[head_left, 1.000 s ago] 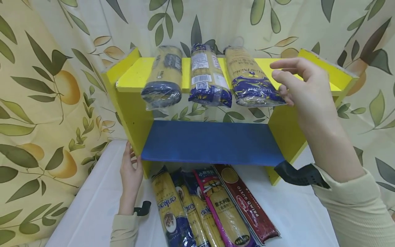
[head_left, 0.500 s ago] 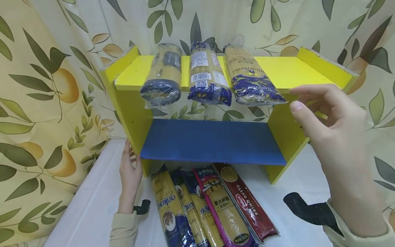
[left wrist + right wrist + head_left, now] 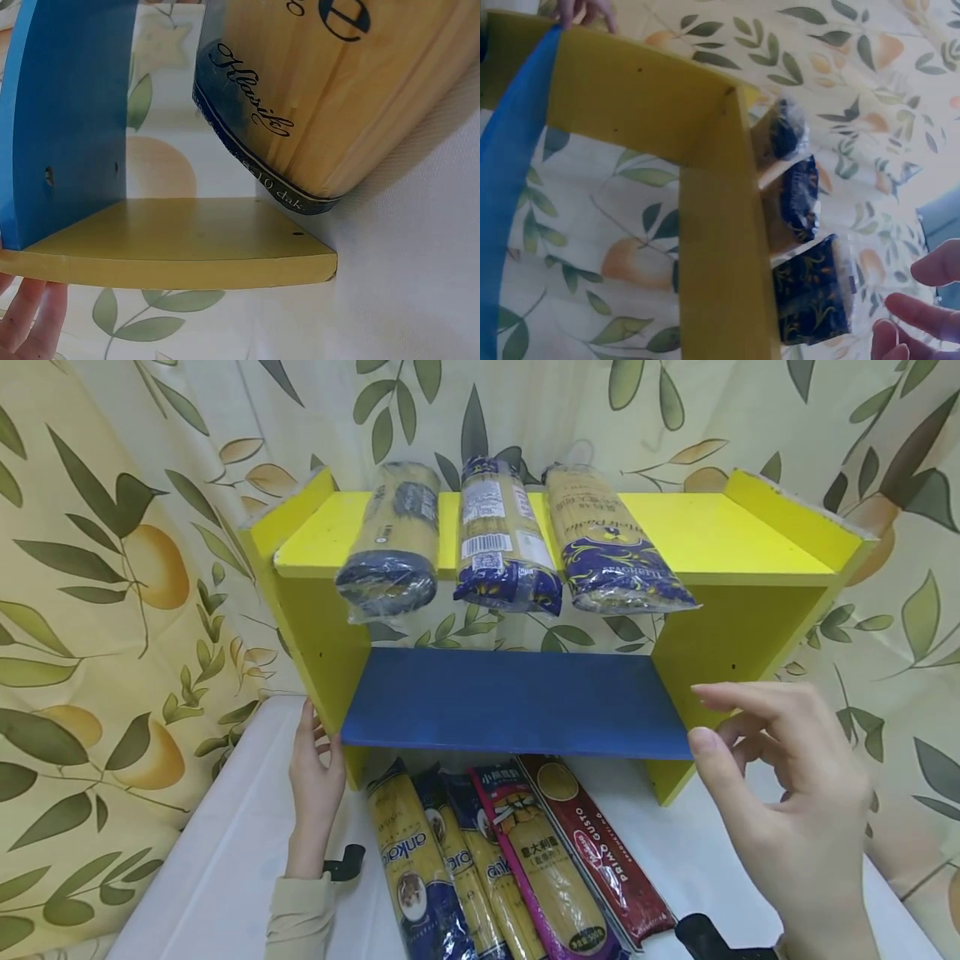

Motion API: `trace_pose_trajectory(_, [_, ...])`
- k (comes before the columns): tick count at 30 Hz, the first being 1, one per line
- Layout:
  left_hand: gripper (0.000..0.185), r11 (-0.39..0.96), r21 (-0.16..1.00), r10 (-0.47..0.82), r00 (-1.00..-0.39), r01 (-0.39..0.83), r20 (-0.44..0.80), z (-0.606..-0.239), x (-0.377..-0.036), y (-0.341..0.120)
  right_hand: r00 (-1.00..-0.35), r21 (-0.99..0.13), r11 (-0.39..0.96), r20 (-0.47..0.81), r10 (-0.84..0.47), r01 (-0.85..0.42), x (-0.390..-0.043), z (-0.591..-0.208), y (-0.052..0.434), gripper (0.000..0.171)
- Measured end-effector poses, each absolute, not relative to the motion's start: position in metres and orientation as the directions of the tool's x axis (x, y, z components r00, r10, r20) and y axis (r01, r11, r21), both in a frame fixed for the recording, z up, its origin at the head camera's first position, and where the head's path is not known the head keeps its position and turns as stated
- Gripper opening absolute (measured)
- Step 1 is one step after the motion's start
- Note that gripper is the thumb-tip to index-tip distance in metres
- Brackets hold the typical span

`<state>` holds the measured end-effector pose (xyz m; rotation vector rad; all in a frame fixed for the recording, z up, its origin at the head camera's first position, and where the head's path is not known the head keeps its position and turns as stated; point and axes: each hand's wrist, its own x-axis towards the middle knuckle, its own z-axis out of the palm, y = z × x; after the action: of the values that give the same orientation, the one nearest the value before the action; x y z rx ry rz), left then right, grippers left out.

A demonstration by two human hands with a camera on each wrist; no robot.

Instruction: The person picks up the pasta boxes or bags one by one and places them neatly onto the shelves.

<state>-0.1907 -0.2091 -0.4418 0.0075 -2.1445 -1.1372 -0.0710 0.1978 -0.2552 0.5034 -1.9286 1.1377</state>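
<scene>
A yellow shelf unit with a blue lower shelf stands on a white table. Three spaghetti packets lie side by side on its top board, their ends overhanging the front edge. Several more packets lie on the table under the blue shelf. My left hand rests with straight fingers against the unit's left side panel. My right hand hovers open and empty in front of the unit's right side, fingers relaxed.
Leaf-and-fruit patterned curtains surround the table at the back and both sides. The right part of the yellow top board carries nothing. White table surface shows left and right of the floor packets.
My right hand has come down from beside the rightmost top packet to the level of the blue shelf, empty throughout. The left hand and the packets have not moved.
</scene>
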Motion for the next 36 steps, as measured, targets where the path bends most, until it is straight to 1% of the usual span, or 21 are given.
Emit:
trace_pose_trajectory(2, [0.072,0.616,0.729,-0.312,-0.757,0.297,0.573,-0.442,-0.191,-0.209,-0.535,-0.495,0.463,0.843,0.052,-0.735,-0.090,-0.295,0.228,0.041])
trace_pose_trajectory(3, [0.072,0.618,0.729,-0.313,-0.758,0.295,0.572,-0.442,-0.190,-0.209,-0.523,-0.484,0.452,0.851,0.045,-0.749,-0.098,-0.314,0.241,0.044])
trace_pose_trajectory(5, [0.072,0.618,0.730,-0.313,-0.760,0.293,0.570,-0.442,-0.190,-0.209,-0.505,-0.465,0.448,0.862,0.035,-0.764,-0.104,-0.335,0.250,0.048])
trace_pose_trajectory(6, [0.072,0.618,0.730,-0.313,-0.761,0.291,0.568,-0.441,-0.190,-0.209,-0.499,-0.452,0.461,0.866,0.023,-0.764,-0.100,-0.333,0.243,0.045])
trace_pose_trajectory(7, [0.073,0.619,0.730,-0.314,-0.762,0.289,0.567,-0.441,-0.190,-0.209,-0.497,-0.431,0.512,0.868,0.009,-0.743,-0.097,-0.335,0.239,0.043])
trace_pose_trajectory(9, [0.073,0.617,0.732,-0.315,-0.762,0.288,0.566,-0.441,-0.189,-0.209,-0.496,-0.407,0.574,0.868,0.002,-0.710,-0.076,-0.305,0.202,0.032])
trace_pose_trajectory(11, [0.073,0.615,0.733,-0.315,-0.761,0.291,0.567,-0.441,-0.189,-0.209,-0.488,-0.385,0.598,0.872,-0.012,-0.703,-0.060,-0.282,0.172,0.035])
trace_pose_trajectory(13, [0.073,0.615,0.730,-0.314,-0.756,0.298,0.574,-0.441,-0.189,-0.209,-0.504,-0.389,0.607,0.864,-0.020,-0.693,-0.055,-0.278,0.160,0.038])
trace_pose_trajectory(14, [0.073,0.615,0.729,-0.314,-0.754,0.302,0.578,-0.441,-0.189,-0.209,-0.522,-0.399,0.612,0.852,-0.028,-0.683,-0.055,-0.282,0.160,0.036])
trace_pose_trajectory(15, [0.073,0.614,0.727,-0.313,-0.751,0.306,0.581,-0.441,-0.189,-0.209,-0.552,-0.419,0.615,0.833,-0.030,-0.667,-0.056,-0.289,0.161,0.028])
trace_pose_trajectory(16, [0.073,0.615,0.726,-0.313,-0.749,0.309,0.584,-0.441,-0.189,-0.209,-0.585,-0.442,0.621,0.811,-0.032,-0.647,-0.058,-0.298,0.165,0.024])
trace_pose_trajectory(18, [0.073,0.615,0.724,-0.312,-0.748,0.312,0.586,-0.441,-0.189,-0.209,-0.638,-0.476,0.637,0.769,-0.032,-0.606,-0.061,-0.314,0.169,0.030])
trace_pose_trajectory(21, [0.073,0.614,0.727,-0.312,-0.752,0.308,0.581,-0.441,-0.189,-0.209,-0.690,-0.510,0.658,0.724,-0.020,-0.554,-0.063,-0.332,0.170,0.045])
trace_pose_trajectory(23, [0.073,0.613,0.729,-0.310,-0.755,0.306,0.577,-0.440,-0.189,-0.208,-0.695,-0.516,0.660,0.719,-0.012,-0.546,-0.065,-0.345,0.170,0.044])
trace_pose_trajectory(25, [0.073,0.612,0.729,-0.310,-0.756,0.306,0.577,-0.440,-0.189,-0.208,-0.713,-0.533,0.667,0.701,0.004,-0.521,-0.067,-0.357,0.172,0.042])
trace_pose_trajectory(30, [0.072,0.617,0.725,-0.310,-0.752,0.307,0.582,-0.441,-0.189,-0.209,-0.804,-0.572,0.716,0.594,0.025,-0.401,-0.073,-0.384,0.178,0.038])
trace_pose_trajectory(33, [0.073,0.616,0.724,-0.311,-0.749,0.309,0.585,-0.441,-0.190,-0.209,-0.858,-0.560,0.765,0.513,0.019,-0.318,-0.075,-0.400,0.182,0.037])
trace_pose_trajectory(36, [0.073,0.610,0.729,-0.315,-0.749,0.310,0.582,-0.442,-0.190,-0.209,-0.892,-0.542,0.798,0.453,0.012,-0.264,-0.078,-0.415,0.186,0.039])
